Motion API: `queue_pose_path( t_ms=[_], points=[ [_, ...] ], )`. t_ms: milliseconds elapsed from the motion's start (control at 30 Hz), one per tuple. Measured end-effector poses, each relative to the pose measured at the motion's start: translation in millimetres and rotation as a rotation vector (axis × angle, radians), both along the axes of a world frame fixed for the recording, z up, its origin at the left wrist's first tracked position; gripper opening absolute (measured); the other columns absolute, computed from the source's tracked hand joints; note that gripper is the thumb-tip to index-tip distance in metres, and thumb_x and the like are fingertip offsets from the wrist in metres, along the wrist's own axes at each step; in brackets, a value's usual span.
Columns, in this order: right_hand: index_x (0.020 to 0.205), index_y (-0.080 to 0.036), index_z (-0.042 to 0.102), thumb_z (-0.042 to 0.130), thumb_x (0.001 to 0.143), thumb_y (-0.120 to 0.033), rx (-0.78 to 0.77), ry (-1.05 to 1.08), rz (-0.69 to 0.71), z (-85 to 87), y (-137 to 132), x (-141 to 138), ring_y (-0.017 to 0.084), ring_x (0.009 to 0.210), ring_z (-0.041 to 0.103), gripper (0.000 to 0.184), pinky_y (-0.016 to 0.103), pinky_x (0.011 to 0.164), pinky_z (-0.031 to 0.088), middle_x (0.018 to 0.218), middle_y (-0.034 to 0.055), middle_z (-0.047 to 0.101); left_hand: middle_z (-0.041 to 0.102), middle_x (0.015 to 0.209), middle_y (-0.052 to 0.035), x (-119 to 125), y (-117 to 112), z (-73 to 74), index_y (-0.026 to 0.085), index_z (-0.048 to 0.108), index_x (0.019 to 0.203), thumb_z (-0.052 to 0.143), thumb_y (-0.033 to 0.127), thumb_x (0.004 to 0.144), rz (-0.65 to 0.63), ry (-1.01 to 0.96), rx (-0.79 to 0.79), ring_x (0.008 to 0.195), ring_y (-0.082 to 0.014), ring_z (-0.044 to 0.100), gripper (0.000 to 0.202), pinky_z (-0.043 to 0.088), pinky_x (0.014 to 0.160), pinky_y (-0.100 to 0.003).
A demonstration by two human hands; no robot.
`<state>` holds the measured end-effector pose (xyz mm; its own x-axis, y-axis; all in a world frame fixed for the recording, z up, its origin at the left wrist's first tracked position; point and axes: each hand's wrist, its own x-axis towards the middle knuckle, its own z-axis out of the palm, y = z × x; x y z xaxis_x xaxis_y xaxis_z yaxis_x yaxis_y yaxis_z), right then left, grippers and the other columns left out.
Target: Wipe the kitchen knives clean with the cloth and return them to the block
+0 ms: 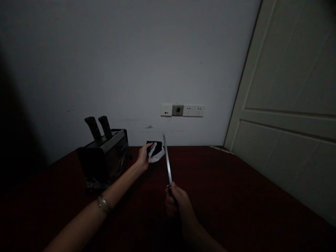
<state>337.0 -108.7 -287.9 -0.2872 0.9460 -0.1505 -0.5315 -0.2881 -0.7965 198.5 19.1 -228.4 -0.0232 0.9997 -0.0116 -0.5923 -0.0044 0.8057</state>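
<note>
My right hand point(178, 203) is wrapped around the dark handle of a honing steel point(167, 159). Its long, slim metal rod points up and away from me, tip towards the wall. Further off and to the left, my left hand point(144, 154) grips a black and white cloth point(156, 152), thumb on top. The cloth's white part hangs down close beside the rod; whether they touch I cannot tell. To the left of that hand stands a dark knife block point(115, 145), with two black handles point(105, 127) sticking up out of its top.
A dark red table point(210, 189) spreads beneath my hands up to a pale wall point(131, 63). Sockets and a switch point(193, 110) are set low in this wall. On the right rises a light panelled door point(286, 105), and a thin strip point(221, 150) lies by the table's far right corner.
</note>
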Motion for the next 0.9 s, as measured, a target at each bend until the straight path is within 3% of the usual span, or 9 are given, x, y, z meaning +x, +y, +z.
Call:
queue_pose_path(
  t_ms=[100, 267, 433, 633, 900],
  points=[
    [0.066, -0.015, 0.051, 0.073, 0.046, -0.057, 0.029, 0.041, 0.025, 5.0, 9, 9, 0.001, 0.031, 0.026, 0.051, 0.017, 0.033, 0.019, 0.039, -0.0111, 0.037, 0.065, 0.062, -0.0056, 6, -21, -16.3, 0.008, 0.063, 0.071, 0.063, 0.017, 0.066, -0.119, 0.068, -0.035, 0.054, -0.014, 0.059, 0.01, 0.045, 0.054, -0.023],
    [0.066, -0.015, 0.051, 0.072, 0.053, -0.053, 0.077, 0.083, 0.092, 4.4, 14, 14, 0.0, 0.032, 0.022, 0.045, 0.017, 0.033, 0.017, 0.041, -0.0109, 0.036, 0.066, 0.076, -0.01, 17, -54, -30.7, 0.006, 0.065, 0.083, 0.069, 0.014, 0.062, -0.547, 0.183, 0.117, 0.065, -0.0158, 0.06, 0.022, 0.043, 0.062, -0.024],
    [0.064, -0.016, 0.048, 0.068, 0.059, -0.056, 0.089, 0.077, 0.112, 0.2, 12, 12, 0.0, 0.032, 0.022, 0.045, 0.018, 0.034, 0.018, 0.043, -0.0104, 0.036, 0.063, 0.074, -0.007, 16, -66, -41.9, 0.007, 0.064, 0.081, 0.072, 0.016, 0.063, -0.69, 0.172, 0.142, 0.061, -0.0114, 0.057, 0.021, 0.04, 0.06, -0.021],
    [0.064, -0.015, 0.049, 0.069, 0.056, -0.057, 0.047, 0.096, 0.164, -1.2, 6, 5, 0.0, 0.032, 0.022, 0.047, 0.018, 0.034, 0.017, 0.043, -0.0099, 0.038, 0.062, 0.072, -0.0054, 14, -67, -47.8, 0.008, 0.064, 0.081, 0.074, 0.017, 0.06, -0.674, 0.189, 0.131, 0.059, -0.0103, 0.056, 0.025, 0.04, 0.055, -0.019],
    [0.058, -0.018, 0.044, 0.068, 0.046, -0.066, 0.021, -0.03, 0.073, -14.8, 14, 0, 0.001, 0.029, 0.023, 0.055, 0.018, 0.031, 0.018, 0.038, -0.011, 0.035, 0.057, 0.058, -0.0015, 31, -77, -42.1, 0.008, 0.062, 0.07, 0.072, 0.022, 0.058, -0.383, 0.402, 0.104, 0.046, -0.0071, 0.047, 0.02, 0.034, 0.046, -0.018]
  ],
)
